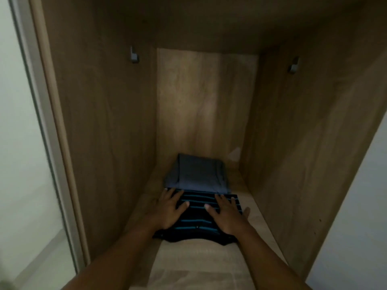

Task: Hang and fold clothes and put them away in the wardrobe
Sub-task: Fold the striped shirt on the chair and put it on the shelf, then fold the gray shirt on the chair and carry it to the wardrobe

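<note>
Pressing palm-down on a folded dark garment with teal stripes (196, 214), the left hand (169, 208) lies flat with its fingers spread and its thumb pointing inward across the cloth. The right hand (227, 214), at three o'clock from it, lies the same way, fingers fanned and straight, with its outermost finger past the cloth's right edge, over the shelf (188, 266). The two thumbs are near each other but apart, with striped fabric showing between them. Both forearms reach in from six o'clock. The striped garment sits on the wooden shelf inside the wardrobe, roughly in the middle of its width, its near edge sagging in a slight curve toward six o'clock. At twelve o'clock from the hands lies a folded grey garment (196, 174), flat on the same shelf; its near edge meets the far edge of the striped one, just at the fingertips. Behind it, further toward twelve o'clock, rises the pale wooden back panel (207, 101), with a small light patch (235, 153) low at its right corner. The left side wall (104, 111) stands at nine o'clock and the right side wall (314, 132) at three o'clock, each carrying a small grey bracket, one at eleven o'clock (134, 55) and one at one o'clock (293, 64). Beyond the left wall, at nine o'clock, runs a whitish panel with a grey frame (23, 122), and a pale wall (356, 206) shows at four o'clock.
</note>
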`<state>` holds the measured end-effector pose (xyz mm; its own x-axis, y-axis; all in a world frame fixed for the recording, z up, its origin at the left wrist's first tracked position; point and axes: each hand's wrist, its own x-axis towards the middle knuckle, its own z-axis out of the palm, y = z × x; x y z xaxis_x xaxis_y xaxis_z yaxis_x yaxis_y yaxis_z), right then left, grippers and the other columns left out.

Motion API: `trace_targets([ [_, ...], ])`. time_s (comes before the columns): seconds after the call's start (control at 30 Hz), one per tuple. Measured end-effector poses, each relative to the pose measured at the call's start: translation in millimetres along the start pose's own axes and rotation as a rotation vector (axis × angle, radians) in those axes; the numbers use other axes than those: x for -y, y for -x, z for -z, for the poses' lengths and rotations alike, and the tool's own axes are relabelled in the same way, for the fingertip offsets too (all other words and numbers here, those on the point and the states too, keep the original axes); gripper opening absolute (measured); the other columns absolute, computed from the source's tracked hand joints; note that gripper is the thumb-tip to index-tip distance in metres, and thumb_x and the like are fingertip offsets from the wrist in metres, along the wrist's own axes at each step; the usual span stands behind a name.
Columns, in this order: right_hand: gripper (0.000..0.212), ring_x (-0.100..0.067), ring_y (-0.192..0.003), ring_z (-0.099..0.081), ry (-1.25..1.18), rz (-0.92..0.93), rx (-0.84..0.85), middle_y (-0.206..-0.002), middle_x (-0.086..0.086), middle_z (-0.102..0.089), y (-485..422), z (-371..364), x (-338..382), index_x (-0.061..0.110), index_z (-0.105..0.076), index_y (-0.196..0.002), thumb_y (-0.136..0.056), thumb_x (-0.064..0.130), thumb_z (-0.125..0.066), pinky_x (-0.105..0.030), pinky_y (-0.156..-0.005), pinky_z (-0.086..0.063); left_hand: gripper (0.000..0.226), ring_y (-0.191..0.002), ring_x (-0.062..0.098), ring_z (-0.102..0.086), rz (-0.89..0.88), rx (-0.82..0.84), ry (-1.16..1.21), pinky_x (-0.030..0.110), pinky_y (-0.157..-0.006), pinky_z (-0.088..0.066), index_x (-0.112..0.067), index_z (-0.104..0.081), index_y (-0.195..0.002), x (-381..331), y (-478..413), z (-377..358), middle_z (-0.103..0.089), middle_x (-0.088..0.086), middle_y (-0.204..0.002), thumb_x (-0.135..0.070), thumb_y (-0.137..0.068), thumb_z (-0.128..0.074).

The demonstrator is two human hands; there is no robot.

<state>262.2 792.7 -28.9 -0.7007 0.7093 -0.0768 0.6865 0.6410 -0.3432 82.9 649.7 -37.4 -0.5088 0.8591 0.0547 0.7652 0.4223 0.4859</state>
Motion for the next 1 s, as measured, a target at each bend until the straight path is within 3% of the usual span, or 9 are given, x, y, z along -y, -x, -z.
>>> trace_targets([
  [0.07, 0.082, -0.020, -0.152, 0.001, -0.052, 0.013, -0.086, -0.166, 0.008, -0.004, 4, 6, 3, 0.034, -0.008, -0.157, -0.089, 0.079, -0.016, -0.065, -0.115, 0.009, 0.088, -0.153, 0.024, 0.004, 0.003, -0.060, 0.003, 0.045, -0.124, -0.005, -0.026, -0.013, -0.159, -7, 13, 10, -0.003, 0.003, -0.167, -0.079, -0.089, -0.016],
  [0.13, 0.081, -0.021, -0.152, -0.007, -0.085, 0.023, -0.119, -0.165, 0.005, -0.011, 12, 11, 10, 0.033, -0.013, -0.157, -0.090, 0.078, -0.018, -0.064, -0.115, 0.009, 0.071, -0.153, 0.024, 0.002, -0.003, -0.083, 0.012, 0.042, -0.124, -0.006, -0.026, -0.011, -0.159, -16, 28, 20, -0.003, 0.003, -0.167, -0.061, -0.100, -0.029],
  [0.37, 0.064, -0.022, -0.148, -0.022, -0.136, 0.116, -0.163, -0.160, 0.000, -0.028, 74, 23, 46, 0.029, -0.023, -0.154, -0.099, 0.062, -0.029, -0.068, -0.115, 0.003, 0.071, -0.153, 0.023, -0.002, -0.066, -0.123, 0.034, 0.039, -0.124, -0.009, -0.024, -0.009, -0.159, -39, 98, 37, -0.006, 0.002, -0.166, -0.057, -0.101, -0.034],
  [0.5, 0.062, -0.020, -0.147, -0.024, -0.187, 0.158, -0.153, -0.159, 0.001, -0.029, 128, 9, 73, 0.030, -0.023, -0.155, -0.101, 0.057, -0.032, -0.065, -0.115, 0.009, 0.071, -0.149, 0.015, -0.020, -0.121, -0.135, 0.121, 0.035, -0.122, -0.021, -0.027, -0.015, -0.158, -34, 171, 42, -0.021, -0.005, -0.161, -0.057, -0.099, -0.041],
  [0.57, 0.059, -0.020, -0.146, -0.026, -0.230, 0.202, -0.155, -0.159, 0.002, -0.030, 160, -7, 88, 0.030, -0.025, -0.155, -0.101, 0.054, -0.035, -0.059, -0.117, 0.004, 0.068, -0.145, 0.014, -0.031, -0.128, -0.157, 0.105, 0.030, -0.119, -0.027, -0.032, -0.020, -0.157, -25, 221, 43, -0.030, -0.007, -0.158, -0.058, -0.098, -0.043],
  [0.67, 0.057, -0.020, -0.146, -0.025, -0.311, 0.276, -0.102, -0.160, -0.001, -0.027, 218, -42, 114, 0.025, -0.025, -0.155, -0.102, 0.045, -0.039, -0.040, -0.120, -0.013, 0.065, -0.139, 0.016, -0.040, -0.004, -0.219, -0.055, 0.032, -0.114, -0.034, -0.030, -0.023, -0.156, -5, 306, 45, -0.032, -0.003, -0.158, -0.055, -0.099, -0.042],
  [0.77, 0.054, -0.022, -0.148, -0.021, -0.272, 0.336, -0.070, -0.159, 0.004, -0.029, 292, -81, 148, 0.030, -0.030, -0.152, -0.101, 0.048, -0.038, -0.053, -0.119, -0.001, 0.067, -0.138, 0.016, -0.042, 0.172, -0.237, -0.138, 0.037, -0.112, -0.038, -0.036, -0.021, -0.155, 25, 402, 50, -0.028, -0.005, -0.161, -0.063, -0.096, -0.038],
  [0.9, 0.062, -0.021, -0.149, -0.021, -0.227, 0.511, 0.171, -0.162, 0.003, -0.023, 384, -139, 206, 0.024, -0.024, -0.154, -0.100, 0.053, -0.036, -0.048, -0.121, -0.013, 0.066, -0.143, 0.017, -0.034, 0.407, -0.287, -0.166, 0.039, -0.114, -0.035, -0.033, -0.026, -0.154, 71, 545, 54, -0.032, -0.006, -0.159, -0.065, -0.096, -0.034],
  [1.0, 0.058, -0.018, -0.150, -0.019, -0.144, 0.639, 0.280, -0.162, 0.004, -0.023, 457, -182, 253, 0.028, -0.021, -0.155, -0.103, 0.049, -0.034, -0.057, -0.118, 0.002, 0.067, -0.143, 0.018, -0.033, 0.598, -0.314, -0.172, 0.040, -0.113, -0.035, -0.028, -0.024, -0.155, 96, 657, 53, -0.032, -0.003, -0.159, -0.061, -0.099, -0.035],
])
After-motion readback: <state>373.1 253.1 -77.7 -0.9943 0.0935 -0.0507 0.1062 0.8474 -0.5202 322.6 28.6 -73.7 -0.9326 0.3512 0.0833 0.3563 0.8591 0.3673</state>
